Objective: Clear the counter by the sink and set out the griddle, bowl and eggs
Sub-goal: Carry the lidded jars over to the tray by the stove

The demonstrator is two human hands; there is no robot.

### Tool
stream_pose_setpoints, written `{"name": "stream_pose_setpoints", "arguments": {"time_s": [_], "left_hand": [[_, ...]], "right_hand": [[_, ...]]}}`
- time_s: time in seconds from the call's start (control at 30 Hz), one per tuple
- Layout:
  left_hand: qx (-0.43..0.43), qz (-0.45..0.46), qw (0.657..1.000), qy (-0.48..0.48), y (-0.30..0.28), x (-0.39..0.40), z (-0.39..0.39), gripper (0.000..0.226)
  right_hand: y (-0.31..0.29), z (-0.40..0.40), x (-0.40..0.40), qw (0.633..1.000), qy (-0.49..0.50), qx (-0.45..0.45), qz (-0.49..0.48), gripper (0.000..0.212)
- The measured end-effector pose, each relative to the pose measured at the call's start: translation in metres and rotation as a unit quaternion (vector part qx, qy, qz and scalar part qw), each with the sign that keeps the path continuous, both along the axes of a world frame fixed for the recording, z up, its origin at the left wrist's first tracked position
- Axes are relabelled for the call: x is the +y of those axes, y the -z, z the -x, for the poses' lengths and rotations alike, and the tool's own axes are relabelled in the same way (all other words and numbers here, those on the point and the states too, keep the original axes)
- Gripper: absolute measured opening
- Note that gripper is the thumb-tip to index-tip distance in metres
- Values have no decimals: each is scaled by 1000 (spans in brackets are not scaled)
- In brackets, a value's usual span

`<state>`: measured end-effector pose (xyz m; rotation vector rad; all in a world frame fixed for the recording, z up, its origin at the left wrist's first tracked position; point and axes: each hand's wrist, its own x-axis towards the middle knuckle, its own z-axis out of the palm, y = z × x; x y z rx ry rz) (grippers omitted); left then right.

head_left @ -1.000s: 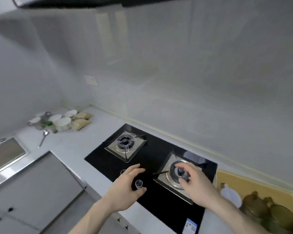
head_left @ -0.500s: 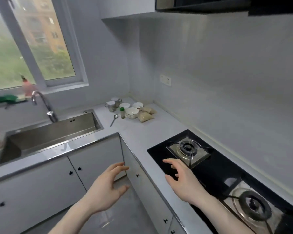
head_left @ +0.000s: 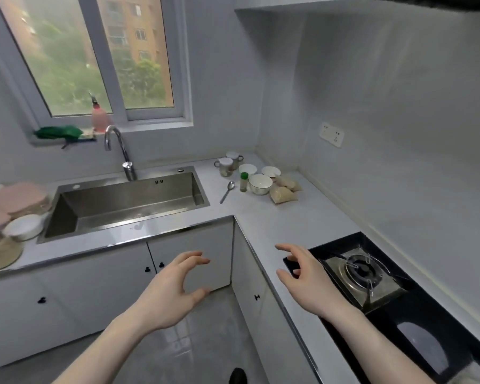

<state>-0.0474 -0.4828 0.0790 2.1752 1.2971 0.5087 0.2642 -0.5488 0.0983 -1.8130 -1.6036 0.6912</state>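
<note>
Both hands have left the stove knobs; left hand (head_left: 175,289) and right hand (head_left: 306,273) hover, fingers apart, empty.

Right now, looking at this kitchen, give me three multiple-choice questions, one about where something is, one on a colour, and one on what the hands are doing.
1. Where does the spoon lie?
A. inside the sink
B. on the counter between the sink and the bowls
C. on the gas burner

2. What colour is the cap of the small seasoning bottle?
A. red
B. blue
C. green

3. What are the two hands doing?
A. both hold nothing
B. the left grips the faucet
C. the right holds a bowl

Answers:
1 B: the spoon rests on the counter, right of the sink and left of the bowl with the dark rim.
2 C: the cap is green.
3 A: the left hand and right hand hang in the air with loosely spread fingers, touching nothing.
</note>
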Motion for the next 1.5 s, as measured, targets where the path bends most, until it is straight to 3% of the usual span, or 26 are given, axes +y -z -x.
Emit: {"name": "stream_pose_setpoints", "arguments": {"time_s": [0.5, 0.77, 1.5], "left_hand": [[30, 0, 999, -41, -12, 219, -31, 50], [15, 21, 999, -40, 8, 305, -43, 49], [90, 129, 973, 167, 66, 647, -128, 50]], "right_hand": [[25, -33, 250, 999, -38, 18, 28, 47], [36, -51, 340, 998, -36, -4, 55, 48], [99, -64, 520, 969, 191, 23, 156, 49]]}}
